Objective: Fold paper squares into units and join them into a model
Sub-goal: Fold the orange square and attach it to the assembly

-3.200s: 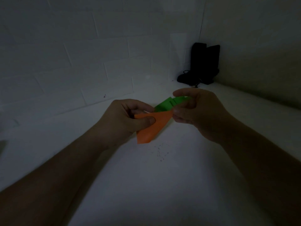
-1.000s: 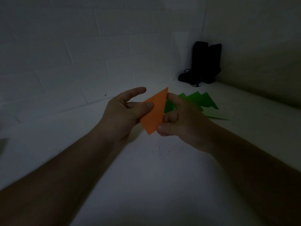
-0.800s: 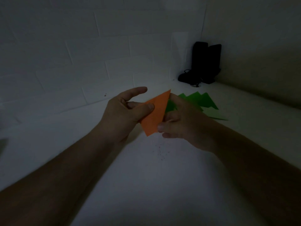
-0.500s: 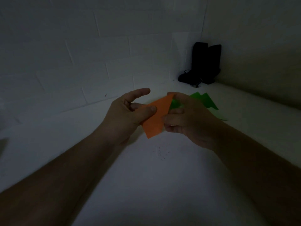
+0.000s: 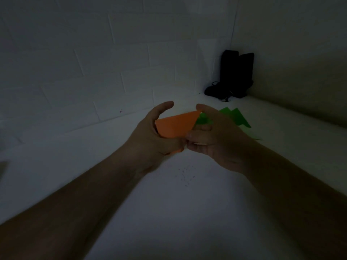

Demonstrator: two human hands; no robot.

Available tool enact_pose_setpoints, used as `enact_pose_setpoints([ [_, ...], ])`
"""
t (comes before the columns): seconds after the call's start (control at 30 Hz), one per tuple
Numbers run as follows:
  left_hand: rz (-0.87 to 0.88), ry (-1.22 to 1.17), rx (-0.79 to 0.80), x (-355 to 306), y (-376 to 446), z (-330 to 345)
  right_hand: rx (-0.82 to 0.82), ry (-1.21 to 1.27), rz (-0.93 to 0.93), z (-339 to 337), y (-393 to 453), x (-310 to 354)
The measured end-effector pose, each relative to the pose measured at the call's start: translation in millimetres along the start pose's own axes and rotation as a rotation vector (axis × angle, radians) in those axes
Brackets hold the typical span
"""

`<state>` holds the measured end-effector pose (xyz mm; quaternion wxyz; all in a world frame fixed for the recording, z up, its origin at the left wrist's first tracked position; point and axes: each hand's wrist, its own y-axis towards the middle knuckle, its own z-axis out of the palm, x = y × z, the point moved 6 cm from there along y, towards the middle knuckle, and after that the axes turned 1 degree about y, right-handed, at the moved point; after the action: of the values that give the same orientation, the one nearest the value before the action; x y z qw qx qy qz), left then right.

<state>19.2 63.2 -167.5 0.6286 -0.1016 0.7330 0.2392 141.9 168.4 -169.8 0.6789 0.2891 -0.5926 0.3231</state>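
Joining units, looks like: left hand (image 5: 150,136) and right hand (image 5: 212,139) are both pinching the orange unit (image 5: 174,126), which probably needs its tip slotted into the green piece (image 5: 203,120).

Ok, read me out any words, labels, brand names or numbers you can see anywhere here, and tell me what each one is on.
None: no readable text shows anywhere in this dim view.
Orange paper unit, held by left hand and right hand: plain, no print.
Green paper pieces on the white surface: plain.
Black objects in the corner: too dark to show any label.
Dark specks on the surface: marks, not writing.
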Motion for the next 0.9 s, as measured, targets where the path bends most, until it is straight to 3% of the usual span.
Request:
enact_pose_setpoints([
  [0.17,-0.031,-0.034,0.056,4,2,2,0.020,-0.054,0.002,0,-1,2],
  [0.53,-0.073,0.058,0.066,5,0,2,-0.014,0.045,0.007,-8,2,1],
  [0.9,-0.110,-0.018,0.106,4,-2,8,-0.085,0.141,0.024,-17,6,3],
])
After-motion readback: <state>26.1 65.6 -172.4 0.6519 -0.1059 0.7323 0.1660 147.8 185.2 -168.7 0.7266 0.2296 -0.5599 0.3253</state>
